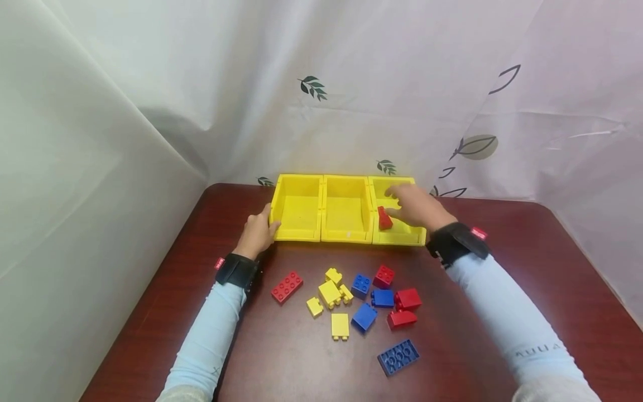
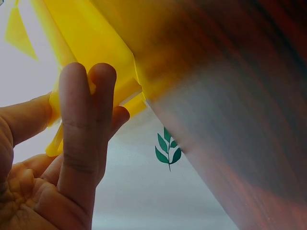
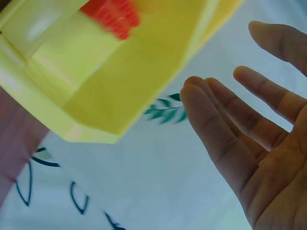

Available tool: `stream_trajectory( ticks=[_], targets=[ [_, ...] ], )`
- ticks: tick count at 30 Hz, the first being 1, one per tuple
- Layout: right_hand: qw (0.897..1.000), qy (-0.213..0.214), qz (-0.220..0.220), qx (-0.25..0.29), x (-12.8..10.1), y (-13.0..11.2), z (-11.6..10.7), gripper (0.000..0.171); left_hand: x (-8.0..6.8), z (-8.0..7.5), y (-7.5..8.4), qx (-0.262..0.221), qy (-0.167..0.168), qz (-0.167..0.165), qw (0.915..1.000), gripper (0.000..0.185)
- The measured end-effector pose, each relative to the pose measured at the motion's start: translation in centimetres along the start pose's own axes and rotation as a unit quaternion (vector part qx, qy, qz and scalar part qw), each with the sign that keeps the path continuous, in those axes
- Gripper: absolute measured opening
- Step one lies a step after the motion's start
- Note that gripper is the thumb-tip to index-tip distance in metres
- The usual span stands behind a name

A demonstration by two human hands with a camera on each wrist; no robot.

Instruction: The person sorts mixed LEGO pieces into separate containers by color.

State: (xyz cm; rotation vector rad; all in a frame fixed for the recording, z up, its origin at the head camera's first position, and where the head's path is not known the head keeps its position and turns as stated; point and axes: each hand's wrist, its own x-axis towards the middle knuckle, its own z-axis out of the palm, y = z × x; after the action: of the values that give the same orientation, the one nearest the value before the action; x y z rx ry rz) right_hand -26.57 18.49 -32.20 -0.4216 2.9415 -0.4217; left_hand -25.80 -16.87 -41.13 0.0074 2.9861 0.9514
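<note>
Three yellow bins stand side by side at the back of the table: left (image 1: 296, 237), middle (image 1: 346, 239) and right (image 1: 399, 241). My left hand (image 1: 258, 229) holds the left bin's front-left corner. In the left wrist view the bin's edge (image 2: 96, 33) sits between thumb and straight fingers (image 2: 88, 86). My right hand (image 1: 402, 204) hovers open over the right bin, fingers spread, holding nothing; its fingers (image 3: 216, 115) are straight. A small red brick (image 1: 384, 219) is inside the right bin by its left wall, just left of that hand, also seen in the bin (image 3: 120, 81) as a red brick (image 3: 112, 13).
Loose bricks lie in front of the bins: a flat red one (image 1: 287, 286), several yellow ones (image 1: 330, 293), blue ones (image 1: 363, 285), red ones (image 1: 408, 299) and a blue plate (image 1: 398, 357). A white curtain (image 1: 351, 84) closes off the back and sides of the brown table (image 1: 527, 290).
</note>
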Motion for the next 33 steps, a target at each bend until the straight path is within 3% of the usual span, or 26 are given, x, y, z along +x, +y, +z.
stream_trajectory(
  ticks=[5, 12, 21, 33],
  targets=[
    [0.999, 0.019, -0.033, -0.011, -3.8, -1.2, 1.1, 0.053, 0.0, 0.0, -0.1, 0.002, -0.003, -0.001, 1.0000, 0.067],
    [0.993, 0.020, -0.117, -0.003, -7.6, -2.5, 4.9, 0.050, 0.0, 0.0, -0.1, 0.003, 0.002, 0.008, 1.0000, 0.066],
    [0.995, -0.016, -0.095, -0.028, -9.3, -3.3, 7.6, 0.049, 0.1, 0.0, 0.0, 0.001, -0.002, 0.002, 1.0000, 0.067],
    [0.996, -0.001, -0.083, -0.020, -9.8, -3.2, 8.4, 0.034, 0.0, 0.0, 0.0, 0.000, -0.007, -0.005, 1.0000, 0.068]
  ],
)
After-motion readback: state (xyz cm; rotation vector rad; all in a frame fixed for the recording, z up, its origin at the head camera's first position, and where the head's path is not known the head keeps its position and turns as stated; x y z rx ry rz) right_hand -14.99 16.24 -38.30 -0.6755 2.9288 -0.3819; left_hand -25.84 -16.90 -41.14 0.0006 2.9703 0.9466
